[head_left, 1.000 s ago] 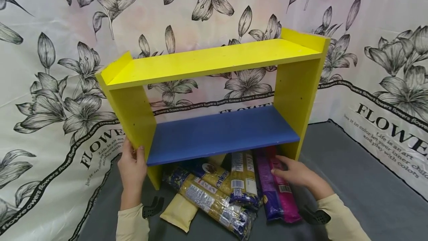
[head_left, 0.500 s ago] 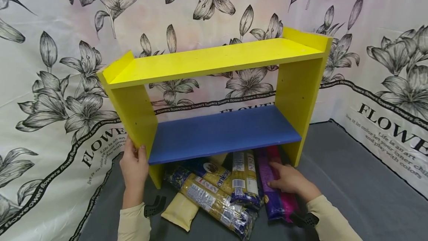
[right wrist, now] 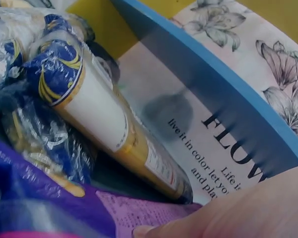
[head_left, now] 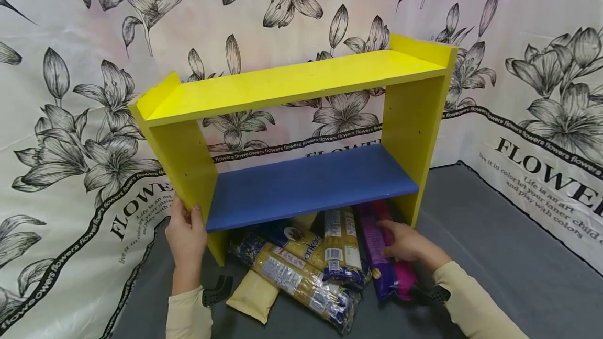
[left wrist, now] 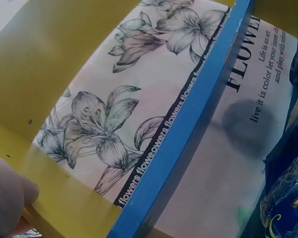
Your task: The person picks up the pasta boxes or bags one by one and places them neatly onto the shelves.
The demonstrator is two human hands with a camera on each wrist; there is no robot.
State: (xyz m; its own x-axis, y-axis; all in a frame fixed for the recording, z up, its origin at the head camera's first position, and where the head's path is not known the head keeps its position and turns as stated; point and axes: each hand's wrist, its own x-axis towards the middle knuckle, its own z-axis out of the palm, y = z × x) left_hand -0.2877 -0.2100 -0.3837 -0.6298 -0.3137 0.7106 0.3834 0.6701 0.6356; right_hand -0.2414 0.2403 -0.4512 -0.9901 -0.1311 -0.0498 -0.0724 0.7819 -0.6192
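Observation:
My left hand [head_left: 186,242] grips the left side panel of a shelf unit with yellow sides, a yellow top [head_left: 292,85] and a blue middle board [head_left: 311,184]. The unit leans to the left. In the left wrist view, the thumb [left wrist: 7,198] shows at the panel's edge. Below the blue board, my right hand [head_left: 412,245] holds a long purple-and-pink packet [head_left: 374,245], thumb on its purple face. The packet's far end is under the board. Right beside it lies a pasta packet [head_left: 341,247], its label showing in the right wrist view.
More pasta packets [head_left: 301,281] lie in a heap on the grey surface [head_left: 494,255], partly under the shelf. A small plain yellow packet [head_left: 254,296] is in front of them at left. Flower-printed cloth [head_left: 70,93] hangs behind.
The right hand has shifted left onto the purple-and-pink packet, which has slid a little farther under the shelf. The left hand keeps its hold on the panel.

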